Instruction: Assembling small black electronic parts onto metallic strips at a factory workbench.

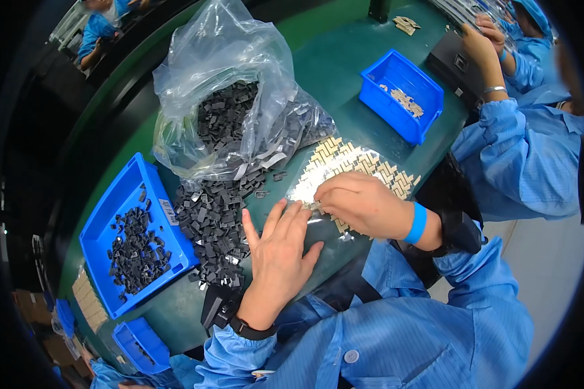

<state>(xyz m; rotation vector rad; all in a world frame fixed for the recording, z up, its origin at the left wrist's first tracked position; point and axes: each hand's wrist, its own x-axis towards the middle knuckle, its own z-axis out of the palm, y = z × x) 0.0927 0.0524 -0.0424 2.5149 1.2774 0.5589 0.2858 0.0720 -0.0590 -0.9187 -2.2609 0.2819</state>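
Glossy sheet [303, 188], cream angular pieces [388, 171] in rows, flat on table [334, 61]

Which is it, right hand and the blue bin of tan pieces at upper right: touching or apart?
Apart. The head view shows green tabletop and part of the tan-piece sheet between the right hand and the blue bin.

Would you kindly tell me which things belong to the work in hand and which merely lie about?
Apparently in use:
sheet of cream pieces, at right hand
loose black parts near left hand
clear bag

Seemingly aside:
upper-right blue bin
small blue bin, lower left
far cream cluster
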